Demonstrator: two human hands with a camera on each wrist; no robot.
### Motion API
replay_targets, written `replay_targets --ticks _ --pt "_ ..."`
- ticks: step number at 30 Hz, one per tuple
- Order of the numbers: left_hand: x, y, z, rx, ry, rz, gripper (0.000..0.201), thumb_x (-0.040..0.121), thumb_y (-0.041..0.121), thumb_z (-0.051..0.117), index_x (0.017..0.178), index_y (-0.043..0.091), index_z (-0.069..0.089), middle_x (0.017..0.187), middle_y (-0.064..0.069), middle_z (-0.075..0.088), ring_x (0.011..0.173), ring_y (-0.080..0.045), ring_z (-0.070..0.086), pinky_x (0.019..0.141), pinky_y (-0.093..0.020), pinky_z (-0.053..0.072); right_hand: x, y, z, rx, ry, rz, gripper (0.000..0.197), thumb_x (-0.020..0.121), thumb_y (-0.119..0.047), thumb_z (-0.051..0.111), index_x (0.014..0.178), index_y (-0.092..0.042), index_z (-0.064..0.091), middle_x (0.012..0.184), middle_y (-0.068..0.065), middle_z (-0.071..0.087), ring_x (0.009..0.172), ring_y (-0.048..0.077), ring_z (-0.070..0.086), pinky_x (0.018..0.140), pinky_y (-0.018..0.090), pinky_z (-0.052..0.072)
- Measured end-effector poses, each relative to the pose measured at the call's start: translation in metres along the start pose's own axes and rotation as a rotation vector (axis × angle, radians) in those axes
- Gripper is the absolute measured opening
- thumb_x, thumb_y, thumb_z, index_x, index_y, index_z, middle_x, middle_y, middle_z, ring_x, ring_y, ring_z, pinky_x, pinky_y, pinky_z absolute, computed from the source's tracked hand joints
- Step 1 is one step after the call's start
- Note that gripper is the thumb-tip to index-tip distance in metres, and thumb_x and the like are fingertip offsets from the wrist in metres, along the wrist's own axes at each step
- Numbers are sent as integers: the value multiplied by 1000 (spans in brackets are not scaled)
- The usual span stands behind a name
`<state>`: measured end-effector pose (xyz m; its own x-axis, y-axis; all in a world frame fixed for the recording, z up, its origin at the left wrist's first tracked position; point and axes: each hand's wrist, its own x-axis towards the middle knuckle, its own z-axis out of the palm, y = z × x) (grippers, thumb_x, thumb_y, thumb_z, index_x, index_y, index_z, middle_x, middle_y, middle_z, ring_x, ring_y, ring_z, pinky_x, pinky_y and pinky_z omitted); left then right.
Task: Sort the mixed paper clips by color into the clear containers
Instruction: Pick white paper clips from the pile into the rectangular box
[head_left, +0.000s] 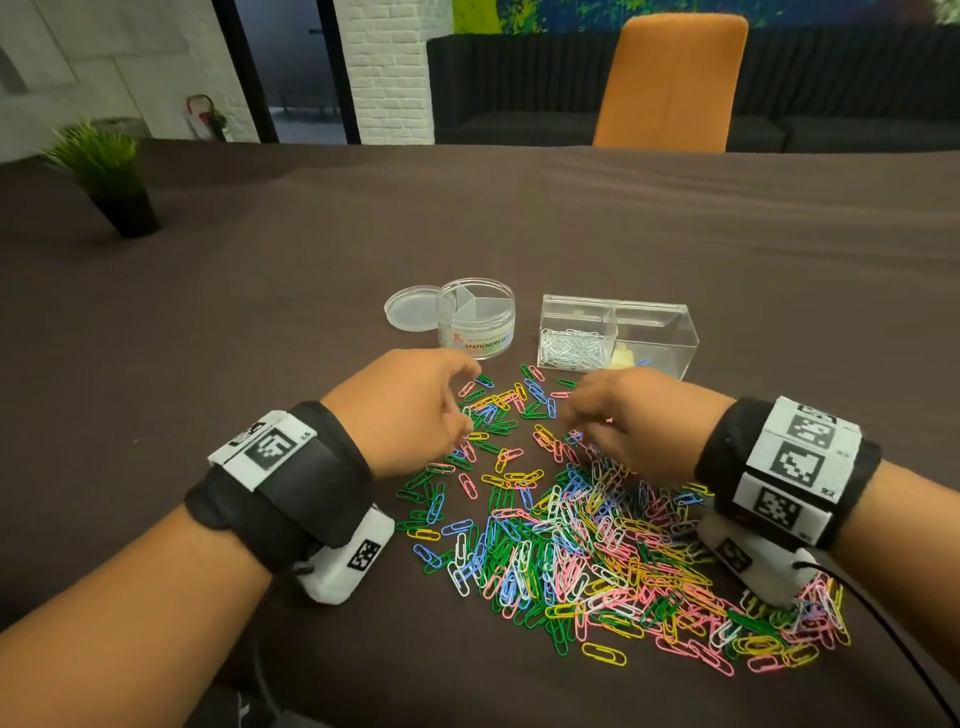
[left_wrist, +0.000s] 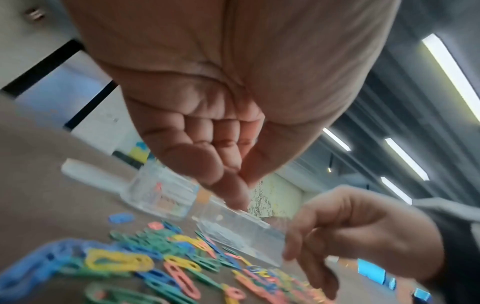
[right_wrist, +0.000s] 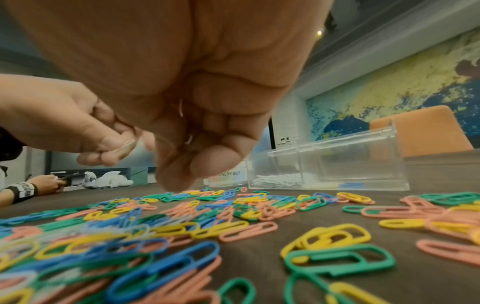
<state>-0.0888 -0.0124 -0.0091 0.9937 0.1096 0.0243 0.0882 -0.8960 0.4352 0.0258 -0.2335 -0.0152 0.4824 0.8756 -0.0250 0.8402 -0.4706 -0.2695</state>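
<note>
A big heap of mixed paper clips in pink, yellow, green, blue and white covers the brown tablecloth in front of me. Behind it stands a clear rectangular box with white clips in its left compartment and a few blue ones at the right. A round divided tub stands left of the box. My left hand hovers over the heap's far edge and pinches a pale clip. My right hand is curled, fingertips down on the heap, with clip wires showing inside its palm.
The tub's lid lies flat to its left. A potted plant stands far left and an orange chair beyond the table. Another person's banded hand rests on the table far to the left.
</note>
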Motion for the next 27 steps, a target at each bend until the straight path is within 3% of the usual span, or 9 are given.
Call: replay_targets --ticks 3,6,9,12,16,20,22,24,27 --pt "1 5 -4 -204 -26 -38 23 88 5 55 95 24 65 67 7 71 60 -6 65 56 -20 49 -2 -5 -4 -4 -98 7 33 92 -10 43 101 -32 65 87 -10 67 65 2 58 67 24 47" --pt "5 18 0 -563 -64 -159 25 86 -1 47 74 17 61 61 1 58 51 -11 48 46 -23 44 -6 -14 -5 -25 -181 -37 24 88 -13 39 87 -22 61 82 -7 62 75 14 55 70 28 44" --pt "10 25 4 -791 -106 -211 30 86 -6 41 71 14 58 58 -1 50 50 -12 41 39 -20 39 -11 -21 -2 -75 -188 -38 33 86 -38 33 88 -19 60 82 0 62 77 22 56 68 32 46" --pt "19 36 15 -828 -230 -238 19 83 -1 48 74 9 62 60 -3 50 52 -11 41 39 -19 38 -12 -11 -1 -206 -183 55 22 92 -25 46 99 -24 66 92 -3 65 84 21 57 64 27 39" --pt "29 40 29 -874 -356 -353 27 87 -5 40 84 2 66 62 -5 52 53 -11 43 41 -18 38 -11 -1 -5 -202 -88 158 28 87 -17 48 102 -30 67 101 -4 66 94 23 61 79 31 51" --pt "35 44 39 -735 -296 -327 29 85 -8 39 80 3 65 65 -9 51 53 -14 47 40 -20 40 -12 2 -4 -116 -108 128 25 85 -15 53 95 -32 68 79 -13 57 80 17 55 69 27 47" --pt "37 46 41 -590 -281 -289 15 80 7 52 77 5 67 64 -8 52 55 -17 47 44 -23 41 -11 2 0 -151 -137 104 21 86 -16 55 96 -29 69 71 -15 50 76 15 52 60 24 38" --pt "37 45 42 -344 -355 -200 24 68 28 64 80 8 70 66 -9 57 60 -21 51 54 -29 47 -10 1 2 -196 -135 83 18 87 -17 55 94 -27 68 69 -13 50 75 15 51 53 20 30" --pt "35 49 39 -37 -408 -48 16 83 34 72 88 19 75 81 0 71 58 -8 61 57 -18 51 -8 0 4 -210 -135 78 15 89 -16 51 89 -25 63 72 -11 51 75 16 50 50 20 27"
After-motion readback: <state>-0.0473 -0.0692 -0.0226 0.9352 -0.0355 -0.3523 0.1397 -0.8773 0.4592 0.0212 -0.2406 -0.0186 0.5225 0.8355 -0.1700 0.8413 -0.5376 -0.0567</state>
